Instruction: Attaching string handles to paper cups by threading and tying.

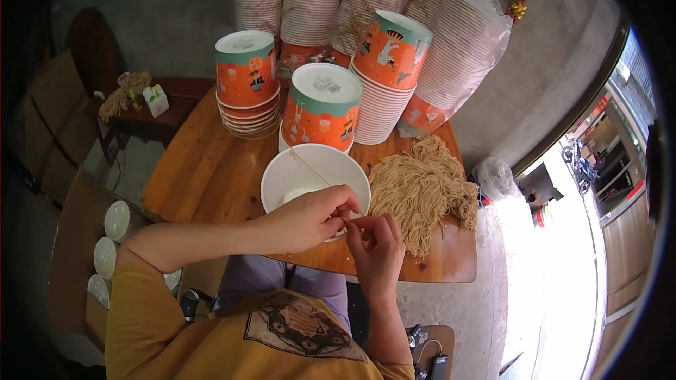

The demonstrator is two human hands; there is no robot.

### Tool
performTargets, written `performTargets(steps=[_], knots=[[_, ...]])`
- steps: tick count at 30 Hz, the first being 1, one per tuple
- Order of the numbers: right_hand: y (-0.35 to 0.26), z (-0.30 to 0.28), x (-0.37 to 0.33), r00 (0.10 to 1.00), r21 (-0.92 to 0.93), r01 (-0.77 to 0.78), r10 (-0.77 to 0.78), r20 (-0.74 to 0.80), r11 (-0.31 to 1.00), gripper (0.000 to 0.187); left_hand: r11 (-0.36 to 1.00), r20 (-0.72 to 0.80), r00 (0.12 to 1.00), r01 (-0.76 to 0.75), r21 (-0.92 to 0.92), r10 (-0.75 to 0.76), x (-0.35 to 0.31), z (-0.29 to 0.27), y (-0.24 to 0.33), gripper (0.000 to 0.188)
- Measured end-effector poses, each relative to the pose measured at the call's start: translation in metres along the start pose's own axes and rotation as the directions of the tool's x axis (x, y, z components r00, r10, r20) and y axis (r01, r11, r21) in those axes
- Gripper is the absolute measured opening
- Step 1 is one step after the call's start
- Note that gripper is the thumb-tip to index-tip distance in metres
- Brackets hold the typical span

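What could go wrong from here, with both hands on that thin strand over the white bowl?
The thin tan strand, pinched between left hand and right hand, might snap if tugged. The white paper bowl sits near the wooden table's edge and could slide off. The tan strand pile may snag.

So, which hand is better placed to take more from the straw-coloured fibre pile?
Probably the right hand: it sits beside the fibre pile. The left hand lies over the white paper bowl, pinching the strand, farther away.
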State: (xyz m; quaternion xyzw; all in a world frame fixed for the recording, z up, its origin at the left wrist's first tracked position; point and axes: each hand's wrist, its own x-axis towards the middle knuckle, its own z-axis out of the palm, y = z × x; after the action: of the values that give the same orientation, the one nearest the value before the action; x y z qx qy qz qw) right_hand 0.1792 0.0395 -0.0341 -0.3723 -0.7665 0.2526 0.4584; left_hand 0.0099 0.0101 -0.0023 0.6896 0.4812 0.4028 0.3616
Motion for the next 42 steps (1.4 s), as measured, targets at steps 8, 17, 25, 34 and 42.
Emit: performTargets(steps=[8, 17, 25, 34, 42], knots=[[-0.003, 0.0, 0.002, 1.0, -0.015, -0.012, 0.013, 0.014, 1.0, 0.012, 0.998, -0.032, 0.999, -0.03, 0.047, 0.031, 0.001, 0.0, 0.0, 0.023], [0.001, 0.005, 0.003, 0.998, 0.109, -0.063, 0.061, 0.028, 0.992, 0.007, 0.987, -0.005, 0.995, -0.098, 0.131, 0.099, -0.003, -0.004, -0.007, 0.022], [0.006, 0.012, -0.006, 0.997, -0.061, 0.055, -0.059, -0.056, 0.997, 0.014, 0.928, 0.007, 0.983, -0.177, 0.328, 0.184, -0.005, -0.004, -0.002, 0.014], [0.009, 0.014, -0.006, 0.931, -0.267, 0.313, -0.351, -0.105, 0.911, 0.023, 0.931, -0.135, 0.977, -0.109, 0.349, 0.166, -0.006, 0.001, -0.002, 0.011], [0.011, 0.014, -0.004, 0.914, -0.295, 0.354, -0.395, -0.091, 0.887, 0.025, 0.992, -0.11, 0.986, 0.122, -0.041, -0.126, -0.001, -0.004, 0.001, 0.007]])
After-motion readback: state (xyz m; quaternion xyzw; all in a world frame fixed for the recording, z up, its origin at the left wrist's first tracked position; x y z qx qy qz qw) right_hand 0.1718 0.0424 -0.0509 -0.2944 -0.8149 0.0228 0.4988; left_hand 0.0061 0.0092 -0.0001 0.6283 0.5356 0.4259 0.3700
